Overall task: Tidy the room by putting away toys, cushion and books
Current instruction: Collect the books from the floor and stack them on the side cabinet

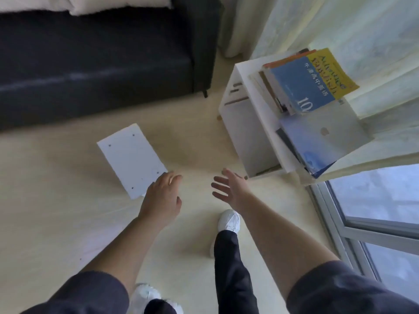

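Both hands held nothing: the left hand (162, 196) loosely curled by the white panel (132, 159) on the floor, the right hand (229, 189) spread. The books (303, 85) lay stacked askew atop the white shelf unit (238, 123) — a careless brush might topple them

sofa (90, 64) black; cushion (113, 4) off-white; floor (56, 211) pale cream; board (132, 159) white, small dark dots; shelf unit (254, 123) white; blue book (299, 82), white lettering; yellow book (337, 73), blue lettering; shoe (230, 220) white; trouser leg (231, 268) dark navy; window frame (335, 214) grey; curtain (374, 30) pale green-white.
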`<action>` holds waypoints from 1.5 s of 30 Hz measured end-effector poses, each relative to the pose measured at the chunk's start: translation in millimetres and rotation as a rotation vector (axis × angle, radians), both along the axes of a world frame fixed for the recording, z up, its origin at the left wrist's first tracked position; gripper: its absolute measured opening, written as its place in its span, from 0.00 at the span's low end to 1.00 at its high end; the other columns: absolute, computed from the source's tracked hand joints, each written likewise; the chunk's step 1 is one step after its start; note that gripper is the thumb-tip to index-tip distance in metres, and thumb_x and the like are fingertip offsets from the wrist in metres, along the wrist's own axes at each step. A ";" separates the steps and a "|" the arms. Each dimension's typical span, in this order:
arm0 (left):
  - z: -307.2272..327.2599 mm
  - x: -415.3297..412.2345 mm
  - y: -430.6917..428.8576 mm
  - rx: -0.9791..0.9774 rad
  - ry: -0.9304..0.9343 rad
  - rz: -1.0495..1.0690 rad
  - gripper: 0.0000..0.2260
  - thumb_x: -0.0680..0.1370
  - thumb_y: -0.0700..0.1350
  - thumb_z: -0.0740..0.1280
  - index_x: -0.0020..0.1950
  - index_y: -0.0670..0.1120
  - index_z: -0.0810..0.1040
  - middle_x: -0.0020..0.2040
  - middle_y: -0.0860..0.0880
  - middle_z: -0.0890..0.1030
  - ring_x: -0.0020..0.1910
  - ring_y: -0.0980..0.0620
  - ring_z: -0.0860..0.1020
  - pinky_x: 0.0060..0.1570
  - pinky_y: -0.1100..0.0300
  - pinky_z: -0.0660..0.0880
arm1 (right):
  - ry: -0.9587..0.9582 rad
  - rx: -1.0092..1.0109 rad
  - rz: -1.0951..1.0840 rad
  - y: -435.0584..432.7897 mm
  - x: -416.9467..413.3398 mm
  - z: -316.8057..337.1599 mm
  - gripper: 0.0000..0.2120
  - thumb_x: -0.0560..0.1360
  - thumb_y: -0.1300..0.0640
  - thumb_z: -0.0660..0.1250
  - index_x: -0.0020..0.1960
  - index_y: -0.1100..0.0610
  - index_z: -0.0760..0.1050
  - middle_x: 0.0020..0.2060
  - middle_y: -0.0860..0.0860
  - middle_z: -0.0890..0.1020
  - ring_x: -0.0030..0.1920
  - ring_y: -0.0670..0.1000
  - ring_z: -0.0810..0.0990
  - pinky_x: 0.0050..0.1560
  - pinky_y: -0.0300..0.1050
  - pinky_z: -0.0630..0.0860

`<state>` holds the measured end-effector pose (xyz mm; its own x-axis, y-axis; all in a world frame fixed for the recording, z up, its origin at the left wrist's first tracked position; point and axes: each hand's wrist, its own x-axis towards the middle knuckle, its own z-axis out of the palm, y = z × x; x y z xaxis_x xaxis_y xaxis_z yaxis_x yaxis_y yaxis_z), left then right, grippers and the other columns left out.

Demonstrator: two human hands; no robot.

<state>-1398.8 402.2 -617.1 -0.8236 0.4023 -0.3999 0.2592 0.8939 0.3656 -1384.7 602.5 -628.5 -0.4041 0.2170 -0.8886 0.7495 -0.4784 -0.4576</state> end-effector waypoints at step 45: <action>-194.4 273.0 -817.8 -0.164 -0.455 0.618 0.20 0.77 0.44 0.65 0.68 0.47 0.69 0.68 0.47 0.69 0.67 0.47 0.68 0.60 0.51 0.72 | -0.132 0.018 0.922 -823.2 170.9 -170.1 0.06 0.78 0.58 0.62 0.55 0.55 0.73 0.40 0.50 0.80 0.38 0.49 0.78 0.36 0.41 0.73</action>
<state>-1125.9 -415.5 -811.4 -0.6198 -0.1686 -0.7664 -0.4462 0.8791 0.1675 -1213.8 -220.7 -798.6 -0.3193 -0.1251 -0.9394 0.8763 0.3384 -0.3429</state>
